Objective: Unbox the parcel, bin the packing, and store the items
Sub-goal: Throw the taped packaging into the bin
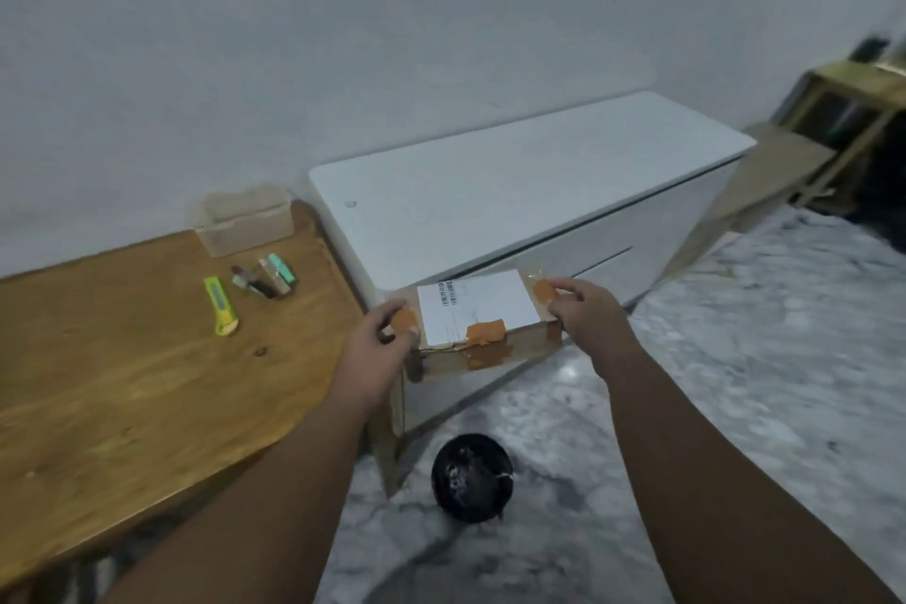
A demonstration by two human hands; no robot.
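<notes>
Cardboard parcel (485,338), patched with orange tape, is hanging in the air between the wooden counter (147,358) and a white cabinet (529,191); I am gripping it with my left hand (380,334) clamped on one end and my right hand (586,311) on the other. My fingers are hiding its corners, the small items (267,280) beside the yellow cutter (221,307) are blurring together, and the dark round bin (472,478) on the floor is hard to read

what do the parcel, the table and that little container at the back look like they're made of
The parcel looks like brown cardboard: matte, with orange tape strips and a white paper label. The table looks like wood with a light sheen; grain lines and a knot show. The container seems clear, slightly cloudy plastic, since the wall shows through it.
</notes>
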